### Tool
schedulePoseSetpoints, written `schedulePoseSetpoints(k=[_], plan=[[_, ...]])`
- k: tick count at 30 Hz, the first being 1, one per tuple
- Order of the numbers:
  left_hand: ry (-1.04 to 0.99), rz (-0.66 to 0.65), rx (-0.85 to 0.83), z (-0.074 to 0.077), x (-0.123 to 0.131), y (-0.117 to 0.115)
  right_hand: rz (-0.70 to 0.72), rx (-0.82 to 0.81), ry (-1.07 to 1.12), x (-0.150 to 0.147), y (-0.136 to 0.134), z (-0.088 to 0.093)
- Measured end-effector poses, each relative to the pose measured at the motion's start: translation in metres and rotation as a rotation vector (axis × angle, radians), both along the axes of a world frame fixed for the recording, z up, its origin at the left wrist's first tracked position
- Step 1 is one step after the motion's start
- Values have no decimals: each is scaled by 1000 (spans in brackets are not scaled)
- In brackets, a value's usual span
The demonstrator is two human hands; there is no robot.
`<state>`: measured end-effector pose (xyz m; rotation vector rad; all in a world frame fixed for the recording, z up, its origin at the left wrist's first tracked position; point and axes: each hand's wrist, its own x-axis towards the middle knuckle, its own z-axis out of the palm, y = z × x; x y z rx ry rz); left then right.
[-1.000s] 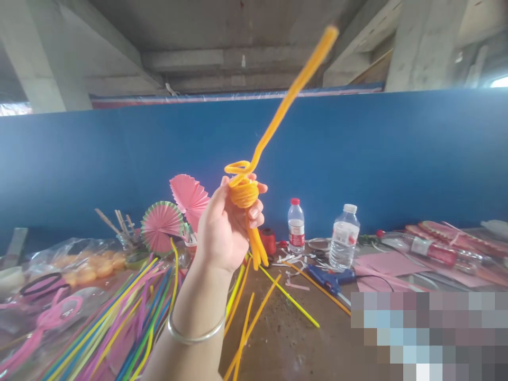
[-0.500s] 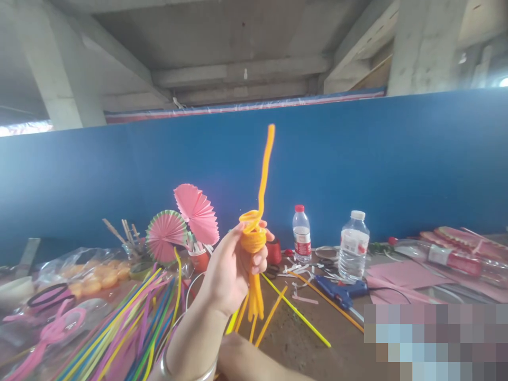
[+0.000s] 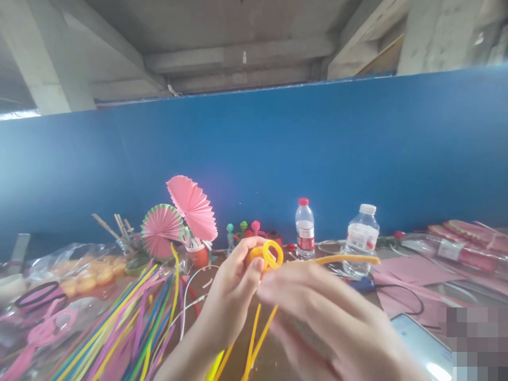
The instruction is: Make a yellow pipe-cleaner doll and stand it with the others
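Note:
My left hand is closed around a coil of orange pipe cleaner, with one round loop standing out between thumb and fingers. From the coil, a free end of the stem runs to the right, above my right hand. The fingertips of that hand are pressed together against the coil's lower right side; the hand is somewhat blurred and hides part of the stem. Orange strands hang below both hands. How far they join the coil is hidden.
Loose coloured pipe cleaners spread at the left. Pink paper fans stand in a red cup. Farther back are two bottles, a partly covered blue glue gun and pink sheets. A phone lies at right.
My right hand has risen from below to the coil. The upright orange end now points right, and the coil is tipped, with its loop facing me. The view has shifted slightly.

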<state>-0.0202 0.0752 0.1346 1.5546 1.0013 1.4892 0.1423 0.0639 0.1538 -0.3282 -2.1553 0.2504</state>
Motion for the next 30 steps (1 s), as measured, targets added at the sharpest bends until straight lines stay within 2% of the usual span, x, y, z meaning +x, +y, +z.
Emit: schedulePoseSetpoints(k=[2, 4, 5, 9, 16, 19, 23, 30], plan=[[-19, -23, -6, -3, 4, -3, -226, 121, 91, -5, 14, -3], [-76, -66, -47, -5, 6, -4, -345, 209, 108, -5, 24, -6], [-114, -91, -78, -5, 7, -5, -358, 226, 98, -4, 27, -7], [-327, -201, -208, -4, 8, -5, -336, 232, 96, 3, 31, -9], [-528, -257, -386, -3, 7, -8, -324, 252, 77, 8, 32, -6], [-564, -313, -443, -3, 6, -8, -305, 272, 42, 11, 33, -4], [-554, -384, -508, -1, 6, -7, -333, 283, 102, 16, 36, -2], [-564, -406, -555, -1, 7, -8, -376, 276, 116, 21, 40, -4]])
